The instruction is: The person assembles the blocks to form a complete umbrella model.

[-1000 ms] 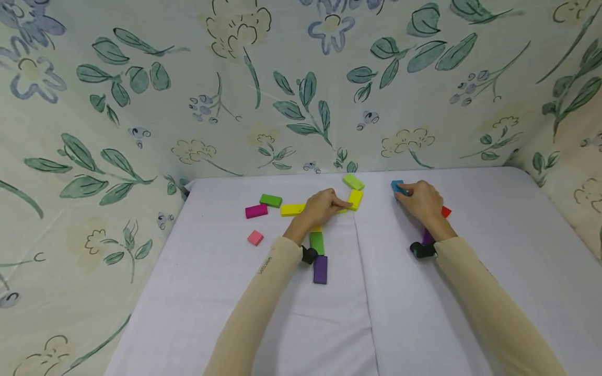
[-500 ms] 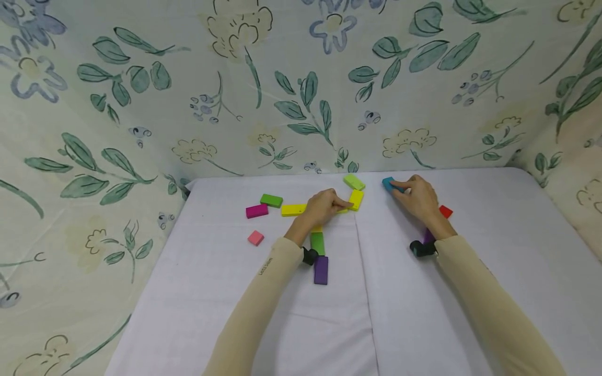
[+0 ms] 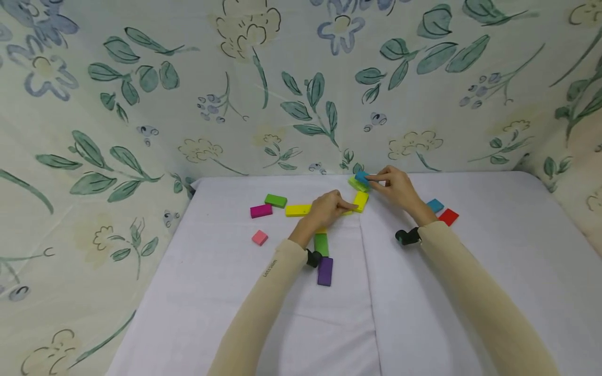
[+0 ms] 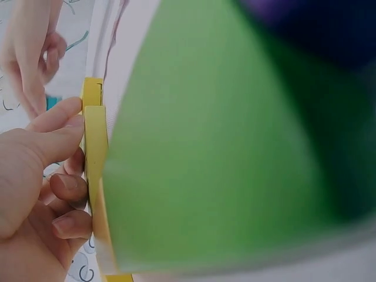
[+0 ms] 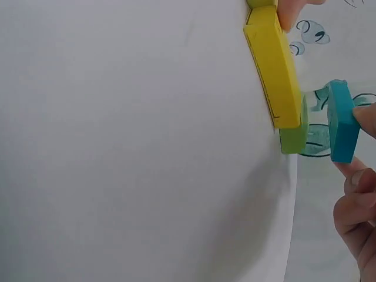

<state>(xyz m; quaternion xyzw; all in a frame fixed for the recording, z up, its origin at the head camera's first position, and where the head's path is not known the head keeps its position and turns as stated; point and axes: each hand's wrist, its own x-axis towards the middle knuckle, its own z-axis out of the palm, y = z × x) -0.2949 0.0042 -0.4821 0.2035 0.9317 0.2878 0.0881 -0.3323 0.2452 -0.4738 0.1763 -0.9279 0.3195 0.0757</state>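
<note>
My right hand [image 3: 397, 189] pinches a blue block [image 3: 362, 178] between thumb and fingers, over the light green block [image 3: 354, 183] at the table's back edge. In the right wrist view, a gap separates the blue block [image 5: 342, 123] from the light green one [image 5: 292, 140]. My left hand [image 3: 323, 211] lies over a row of yellow blocks [image 3: 298, 210], hiding part of it. Its extended fingertip touches the slanted yellow block [image 3: 361, 200] adjoining the light green one. In the left wrist view, thumb and fingertips rest along yellow blocks [image 4: 96, 141]; the other fingers are bent.
Another blue block [image 3: 435, 205] and a red block [image 3: 449, 216] lie beside my right forearm. At left are green [image 3: 276, 200], magenta [image 3: 261, 210] and pink [image 3: 259, 237] blocks. A green block [image 3: 321, 245] and a purple block [image 3: 325, 271] extend toward me from the row.
My right hand has carried the blue block leftward to the light green block. The second blue block has come into sight; the purple block at right is now hidden. My left hand stays in place.
</note>
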